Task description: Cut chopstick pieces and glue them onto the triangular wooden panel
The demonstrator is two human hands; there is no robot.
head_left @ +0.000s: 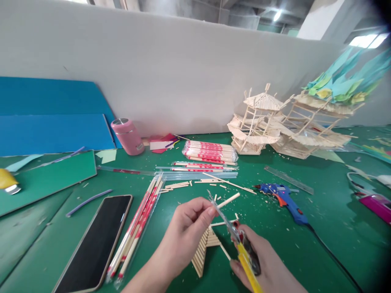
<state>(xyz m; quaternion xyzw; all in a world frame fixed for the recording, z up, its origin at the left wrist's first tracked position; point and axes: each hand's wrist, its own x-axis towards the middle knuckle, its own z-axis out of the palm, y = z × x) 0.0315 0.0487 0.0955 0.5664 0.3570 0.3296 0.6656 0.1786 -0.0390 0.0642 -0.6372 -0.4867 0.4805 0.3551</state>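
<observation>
My left hand (191, 232) pinches a short pale wooden stick (230, 200) between thumb and fingertips. My right hand (259, 252) is closed around a cutting tool with a yellow handle (248, 266). Its long grey blade slants up to the left and crosses the stick close to my left fingertips; the exact kind of tool is unclear. Under and between both hands lies a pointed panel of glued sticks (200, 252), partly covered by my left hand. Small stick offcuts (222, 186) are scattered just beyond.
A blue glue gun (282, 197) lies at right, its cord running forward. Packed sticks (210, 151) and a long bag of sticks (137, 228) sit near a phone (96, 244). A pink flask (128, 137) and stick-built pagoda models (255, 126) stand at the back.
</observation>
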